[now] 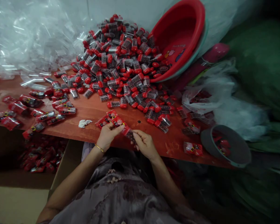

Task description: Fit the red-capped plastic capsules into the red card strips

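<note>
At the table's front edge, my left hand pinches a red printed sleeve between thumb and fingers. Under and beside it lie more red printed sleeves. My right hand is closed on the lower end of a small clear tube with dark pellets in it. The tube's upper end meets the red sleeve; how far in it sits I cannot tell. Beyond my hands rises a big heap of clear tubes with red caps. Wrapped tubes lie in a group to the left.
A red basin tips on its side behind the heap. Clear plastic pieces pile up at the back left. At the right stand a grey bowl and a plastic bag. Below left, a carton holds red packets. Crumpled white paper lies nearby.
</note>
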A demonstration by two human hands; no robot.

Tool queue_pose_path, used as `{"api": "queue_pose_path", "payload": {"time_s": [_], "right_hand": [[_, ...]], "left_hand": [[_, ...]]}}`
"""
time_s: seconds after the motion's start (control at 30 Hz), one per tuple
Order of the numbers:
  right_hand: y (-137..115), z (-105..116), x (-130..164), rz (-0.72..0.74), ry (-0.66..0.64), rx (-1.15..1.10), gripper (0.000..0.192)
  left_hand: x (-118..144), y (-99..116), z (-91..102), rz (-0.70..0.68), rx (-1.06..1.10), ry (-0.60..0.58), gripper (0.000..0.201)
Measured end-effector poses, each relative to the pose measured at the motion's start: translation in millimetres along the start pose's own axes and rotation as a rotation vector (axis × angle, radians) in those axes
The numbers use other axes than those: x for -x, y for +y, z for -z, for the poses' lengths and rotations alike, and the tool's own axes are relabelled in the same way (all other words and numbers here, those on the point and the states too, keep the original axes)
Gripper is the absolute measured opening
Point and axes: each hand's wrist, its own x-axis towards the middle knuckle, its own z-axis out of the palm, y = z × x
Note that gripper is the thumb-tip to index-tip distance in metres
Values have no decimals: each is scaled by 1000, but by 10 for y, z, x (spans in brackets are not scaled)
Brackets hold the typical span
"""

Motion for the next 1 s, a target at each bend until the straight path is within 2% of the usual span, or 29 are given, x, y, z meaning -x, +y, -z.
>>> {"api": "queue_pose_path", "payload": {"time_s": [0.1, 0.23, 0.4, 0.57, 0.7, 0.83, 1.0], "right_hand": [[44, -93, -20, -55, 21, -114, 32], [83, -172, -74, -13, 119, -59, 29], [99, -277, -100, -6, 27, -64, 29], [84, -447, -117, -61, 107, -230, 26], [47, -442, -130, -70, 8, -381, 27], [9, -410, -207, -58, -5, -332, 28], [-102, -539, -404, -61, 9, -281, 30]], "left_hand": [[16, -83, -29, 36, 56, -13, 36], [30, -141, -59, 38, 123, 7, 38], [35, -139, -68, 9, 185, -28, 36], [17, -124, -27, 16, 156, -128, 32], [3, -23, 30, 56, 205, -107, 33], [-7, 58, 90, 27, 228, -80, 33], [-29, 58, 175, 33, 177, -118, 29]]}}
